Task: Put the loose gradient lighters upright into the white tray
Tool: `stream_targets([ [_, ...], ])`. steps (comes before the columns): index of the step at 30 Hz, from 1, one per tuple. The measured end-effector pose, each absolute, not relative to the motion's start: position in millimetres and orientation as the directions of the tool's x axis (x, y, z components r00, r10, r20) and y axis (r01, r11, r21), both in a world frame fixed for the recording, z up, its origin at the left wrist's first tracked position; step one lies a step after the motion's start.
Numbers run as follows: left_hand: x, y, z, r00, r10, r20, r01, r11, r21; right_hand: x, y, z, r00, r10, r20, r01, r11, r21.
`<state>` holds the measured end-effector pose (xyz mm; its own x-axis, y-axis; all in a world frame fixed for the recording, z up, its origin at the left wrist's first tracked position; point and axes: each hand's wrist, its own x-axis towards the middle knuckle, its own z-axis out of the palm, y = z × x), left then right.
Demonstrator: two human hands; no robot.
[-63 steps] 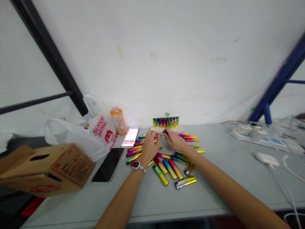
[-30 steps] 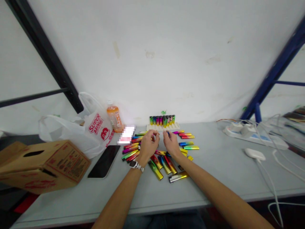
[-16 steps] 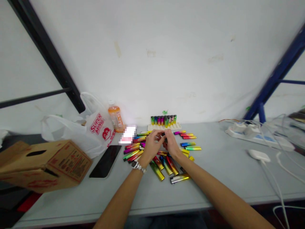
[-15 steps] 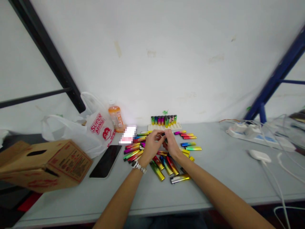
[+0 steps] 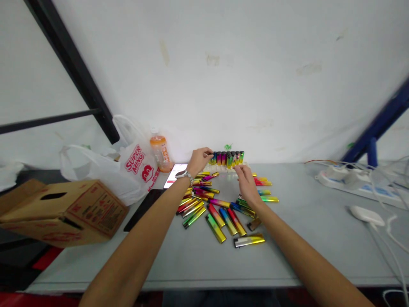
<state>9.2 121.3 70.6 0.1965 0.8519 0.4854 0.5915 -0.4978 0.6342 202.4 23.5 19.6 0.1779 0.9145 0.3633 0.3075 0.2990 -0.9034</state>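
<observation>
A white tray near the wall holds several upright metallic lighters. At the tray's left end is my left hand, its fingers pinched beside the leftmost lighters; what they grip, if anything, is too small to tell. My right hand is in front of the tray's right part, thumb and index finger close together near its front edge, with any held item unclear. Several colourful lighters lie loose on the table in front of the tray, some partly hidden by my right forearm.
On the left are a cardboard box, a white plastic bag, an orange bottle, a lit phone and a dark phone. A power strip and a white adapter with cables lie right on the table.
My hands have separated from each other. The left moved forward and left to the tray's left end, and the right moved slightly right. The camera view has shifted a little.
</observation>
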Motion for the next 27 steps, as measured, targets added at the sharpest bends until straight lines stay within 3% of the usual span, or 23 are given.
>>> stream_targets([
  [6,18,151,61,0.276,0.837,0.472,0.651,-0.524,0.549,202,20,23,0.149,0.938,0.312,0.314,0.254,-0.915],
  [22,20,172,63,0.362,0.829,0.426,0.630,-0.554,0.545,209,24,23,0.186,0.932,0.311,0.287,0.251,-0.925],
  [27,19,173,64,0.408,0.807,0.427,0.643,-0.586,0.493,210,25,22,0.168,0.938,0.303,0.293,0.247,-0.924],
])
